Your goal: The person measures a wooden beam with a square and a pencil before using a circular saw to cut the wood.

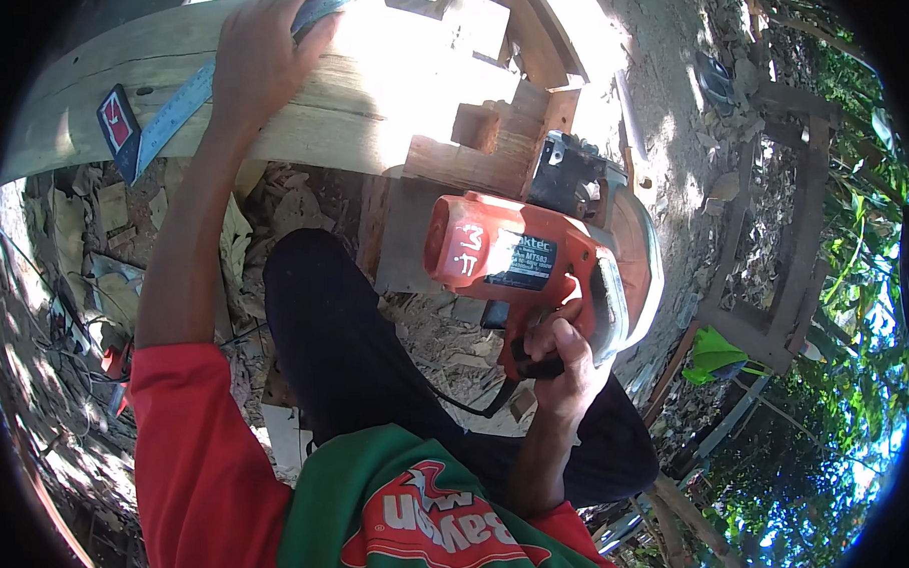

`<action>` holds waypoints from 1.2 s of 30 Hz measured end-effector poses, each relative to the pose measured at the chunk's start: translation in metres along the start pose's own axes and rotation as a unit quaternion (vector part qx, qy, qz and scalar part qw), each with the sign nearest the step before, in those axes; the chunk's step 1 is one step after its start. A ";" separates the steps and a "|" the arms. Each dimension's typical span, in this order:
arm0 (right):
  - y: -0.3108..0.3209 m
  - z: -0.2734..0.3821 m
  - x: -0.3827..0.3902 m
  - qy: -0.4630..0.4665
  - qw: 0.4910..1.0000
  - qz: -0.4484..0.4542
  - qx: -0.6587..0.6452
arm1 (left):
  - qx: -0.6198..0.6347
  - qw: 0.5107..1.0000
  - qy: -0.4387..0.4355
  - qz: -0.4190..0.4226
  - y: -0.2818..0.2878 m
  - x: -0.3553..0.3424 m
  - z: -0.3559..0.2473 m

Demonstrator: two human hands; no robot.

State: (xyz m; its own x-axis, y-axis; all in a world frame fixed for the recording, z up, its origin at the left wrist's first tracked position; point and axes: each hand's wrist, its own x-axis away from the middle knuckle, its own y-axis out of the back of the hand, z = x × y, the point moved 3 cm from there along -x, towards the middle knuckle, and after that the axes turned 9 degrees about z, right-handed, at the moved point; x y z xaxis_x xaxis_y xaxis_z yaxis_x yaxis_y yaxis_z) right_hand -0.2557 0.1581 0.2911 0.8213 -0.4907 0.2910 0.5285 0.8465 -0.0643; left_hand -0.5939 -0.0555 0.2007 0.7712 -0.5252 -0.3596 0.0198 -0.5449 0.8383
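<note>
My right hand (562, 362) is wrapped around the rear handle of a red circular saw (513, 244). The saw's front end meets the end of a notched wooden block (480, 148); its blade is out of sight. At the upper left, my left hand (264, 58) grips a metal try square (176, 113) over a thick wooden plank (354, 122). The square's dark stock with a red patch hangs over the plank's near edge. Its blade runs under my palm and comes out past the thumb. Strong sunlight washes out part of the plank.
More timber pieces (541, 31) lie beyond the block. A black power cord (469, 406) trails from the saw near my legs. Wood scraps and dry leaves litter the ground. A wooden frame (776, 308) and green plants (861, 310) are on the right.
</note>
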 end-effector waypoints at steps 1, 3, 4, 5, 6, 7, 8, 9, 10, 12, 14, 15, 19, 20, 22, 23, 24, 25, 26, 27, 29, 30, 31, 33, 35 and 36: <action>0.000 0.000 -0.001 0.003 1.000 -0.001 0.001 | -0.001 1.000 0.001 -0.002 0.000 0.000 -0.001; -0.003 0.003 -0.004 0.005 1.000 -0.010 0.006 | -0.003 1.000 0.003 -0.006 0.000 -0.001 -0.002; -0.003 0.004 -0.005 0.005 1.000 -0.009 0.007 | -0.002 1.000 0.005 -0.004 0.000 -0.001 -0.002; -0.003 0.005 -0.006 0.005 1.000 -0.008 0.008 | 0.000 1.000 0.007 -0.002 0.000 -0.001 -0.002; -0.002 0.005 -0.008 0.004 1.000 -0.002 0.006 | 0.002 1.000 0.008 0.001 0.000 -0.002 -0.003; -0.003 0.007 -0.009 0.002 1.000 -0.002 0.014 | 0.003 1.000 0.007 0.001 0.000 -0.002 -0.003; -0.004 0.008 -0.010 0.001 1.000 -0.002 0.021 | 0.005 1.000 0.006 0.001 0.001 -0.002 -0.004; -0.008 0.011 -0.012 -0.002 0.999 -0.006 0.035 | 0.005 1.000 0.007 0.001 0.001 -0.002 -0.004; -0.009 0.012 -0.014 -0.005 0.999 -0.011 0.050 | 0.003 1.000 0.007 0.002 0.001 -0.001 -0.003; -0.008 0.011 -0.017 -0.003 0.999 -0.002 0.036 | 0.000 1.000 0.008 0.003 0.000 0.000 -0.002; -0.009 0.012 -0.020 -0.001 0.999 0.001 0.036 | -0.007 1.000 0.008 -0.002 0.000 0.000 -0.001; -0.009 0.013 -0.021 0.001 0.999 -0.003 0.045 | -0.009 1.000 0.007 -0.004 0.000 0.000 -0.002; -0.007 0.012 -0.024 0.001 0.999 -0.006 0.045 | -0.001 1.000 0.010 0.005 0.000 -0.002 -0.002; -0.006 0.012 -0.025 0.002 0.999 -0.006 0.043 | 0.004 1.000 0.011 0.007 0.000 -0.002 -0.003; -0.009 0.014 -0.029 0.004 0.999 -0.010 0.044 | 0.010 1.000 0.014 0.011 0.001 -0.002 -0.003; -0.010 0.015 -0.030 0.002 0.999 -0.014 0.044 | 0.012 1.000 0.016 0.013 0.001 -0.002 -0.002; -0.012 0.016 -0.031 -0.004 0.999 -0.022 0.045 | 0.014 1.000 0.017 0.015 0.001 -0.002 -0.002; -0.013 0.017 -0.031 -0.009 0.998 -0.030 0.045 | 0.007 1.000 0.017 0.011 0.000 -0.001 -0.002; -0.011 0.015 -0.033 -0.003 0.999 -0.027 0.039 | 0.000 1.000 0.017 0.008 0.000 -0.001 -0.002; -0.009 0.013 -0.034 0.003 0.999 -0.025 0.033 | -0.006 1.000 0.017 0.004 0.000 -0.001 -0.002; -0.008 0.013 -0.037 0.009 0.999 -0.022 0.029 | -0.001 1.000 0.022 0.011 0.001 -0.002 -0.003; -0.008 0.014 -0.039 0.010 0.999 -0.021 0.031 | 0.001 1.000 0.024 0.015 0.002 -0.002 -0.004; -0.009 0.015 -0.040 0.010 0.999 -0.021 0.033 | 0.000 1.000 0.024 0.014 0.002 -0.002 -0.004; -0.015 0.018 -0.044 0.019 0.998 -0.043 0.038 | -0.002 1.000 0.023 0.012 0.002 -0.001 -0.004; -0.017 0.020 -0.047 0.021 0.997 -0.048 0.049 | -0.016 1.000 0.015 -0.002 -0.003 0.002 0.005; -0.016 0.021 -0.048 0.020 0.997 -0.043 0.059 | -0.022 1.000 0.009 -0.010 -0.005 0.002 0.007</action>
State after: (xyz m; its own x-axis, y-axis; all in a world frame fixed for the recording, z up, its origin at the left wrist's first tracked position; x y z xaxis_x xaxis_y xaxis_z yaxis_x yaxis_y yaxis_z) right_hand -0.3083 0.1726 0.2981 0.7828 -0.5686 0.2527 0.5707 0.8179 0.0726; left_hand -0.5964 -0.0585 0.1931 0.7823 -0.5016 -0.3693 0.0626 -0.5266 0.8478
